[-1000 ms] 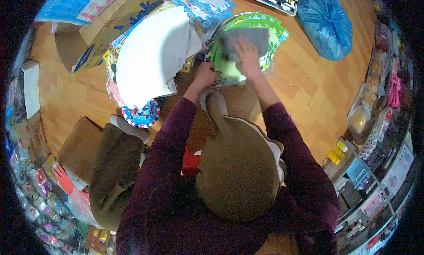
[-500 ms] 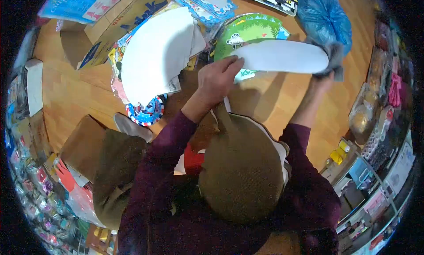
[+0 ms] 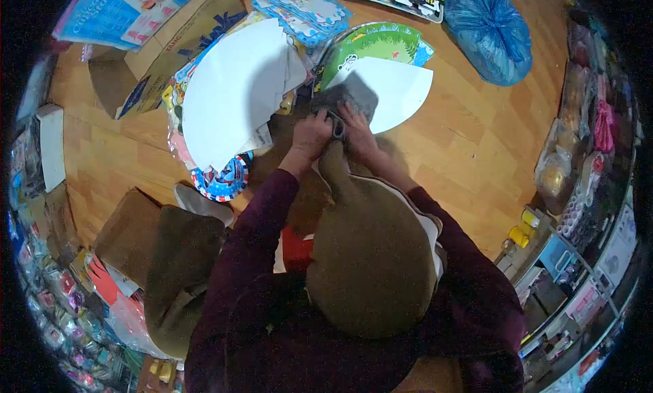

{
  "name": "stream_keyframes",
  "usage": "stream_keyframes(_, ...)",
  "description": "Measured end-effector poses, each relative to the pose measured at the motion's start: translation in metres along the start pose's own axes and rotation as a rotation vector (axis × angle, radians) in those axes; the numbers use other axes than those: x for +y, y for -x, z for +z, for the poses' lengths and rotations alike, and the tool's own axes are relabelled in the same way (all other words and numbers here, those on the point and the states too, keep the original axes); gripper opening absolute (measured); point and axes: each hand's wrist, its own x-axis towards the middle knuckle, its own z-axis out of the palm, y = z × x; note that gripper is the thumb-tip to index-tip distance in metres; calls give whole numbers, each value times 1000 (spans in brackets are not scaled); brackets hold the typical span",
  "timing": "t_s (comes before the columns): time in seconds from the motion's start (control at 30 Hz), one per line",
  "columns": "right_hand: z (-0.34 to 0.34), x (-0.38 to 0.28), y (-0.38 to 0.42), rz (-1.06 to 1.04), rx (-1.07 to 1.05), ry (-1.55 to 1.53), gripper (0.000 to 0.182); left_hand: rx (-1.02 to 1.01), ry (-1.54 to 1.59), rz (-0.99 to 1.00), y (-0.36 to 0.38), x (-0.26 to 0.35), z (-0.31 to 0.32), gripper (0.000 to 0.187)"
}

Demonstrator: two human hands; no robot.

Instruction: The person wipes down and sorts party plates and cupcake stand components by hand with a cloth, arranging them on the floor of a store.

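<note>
A grey cloth (image 3: pixel 360 92) lies bunched over the inner end of a white fan-shaped sheet (image 3: pixel 401 92). My left hand (image 3: pixel 312 139) is closed at the near edge of the cloth, its fingers curled around a rolled fold. Beside it, my right hand (image 3: pixel 360 133) grips the same cloth, with fingers laid along it. The white sheet rests on green printed fan-shaped sheets (image 3: pixel 391 41). Its narrow end is hidden under the cloth and hands. To the left, more white fan-shaped sheets (image 3: pixel 221 94) are piled up.
An open cardboard box (image 3: pixel 180 43) stands at the back left, near blue printed cutouts (image 3: pixel 306 12). A round printed piece (image 3: pixel 221 179) lies by the white pile. Beyond the hands are a tray (image 3: pixel 391 2) and a blue plastic bag (image 3: pixel 493 32). Packed goods (image 3: pixel 578 128) line the right side.
The white sheet, earlier held up edge-on between both hands, now lies flat on the green sheets. My right hand has come left with the cloth, close beside my left hand.
</note>
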Motion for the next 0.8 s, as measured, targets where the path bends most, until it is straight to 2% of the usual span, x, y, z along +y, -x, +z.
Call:
stream_keyframes(0.03,-11,1,-5,0,4,-7,57,-17,6,-36,-2,1,-1,6)
stream_keyframes(0.1,-44,3,-16,78,-160,-190,48,-50,-1,-82,-5,0,-9,6)
stream_keyframes(0.13,-12,18,-17,296,122,-532,52,-103,20,-83,-9,0,-16,5)
stream_keyframes(0.17,-45,30,-8,154,81,-178,57,-156,45,-80,-8,3,-21,8)
stream_keyframes(0.2,-87,33,-9,234,164,-398,59,-162,38,-82,-5,5,-21,8)
stream_keyframes(0.27,-53,85,3,325,400,-323,54,-74,141,-77,-6,2,-20,7)
stream_keyframes(0.3,-56,106,10,415,323,-245,51,-71,132,-91,-5,3,-26,7)
stream_keyframes(0.33,-44,134,22,455,387,-295,47,-9,200,-47,-6,4,-35,6)
stream_keyframes(0.37,-22,179,40,568,349,-595,39,61,263,-2,-11,3,-45,6)
stream_keyframes(0.4,-40,194,44,663,456,-356,33,72,251,-16,-14,3,-58,6)
stream_keyframes(0.43,-53,199,50,889,534,-690,31,206,319,-45,-16,6,-74,7)
stream_keyframes(0.47,-66,206,56,1117,696,-1009,32,338,387,-73,-19,6,-90,8)
stream_keyframes(0.5,-76,212,59,1172,827,-1088,31,338,382,-84,-19,1,-107,8)
stream_keyframes(0.53,-101,195,52,1018,1078,-1261,31,454,469,-144,-17,-8,-126,11)
stream_keyframes(0.57,-114,180,51,1023,1077,-1265,31,571,556,-199,-13,-17,-143,14)
stream_keyframes(0.63,-128,161,53,1145,1141,-1374,31,497,965,-610,4,-32,-171,10)
stream_keyframes(0.67,-116,160,51,1252,1171,-1315,31,529,1001,-712,10,-41,-190,9)
stream_keyframes(0.7,-107,157,53,1254,1177,-1321,31,561,1036,-814,17,-51,-204,8)
stream_keyframes(0.77,-103,140,46,1154,1155,-1345,28,754,1126,-724,34,-74,-208,6)
stream_keyframes(0.8,-111,127,41,1106,1119,-1376,26,824,1060,-690,39,-84,-212,7)
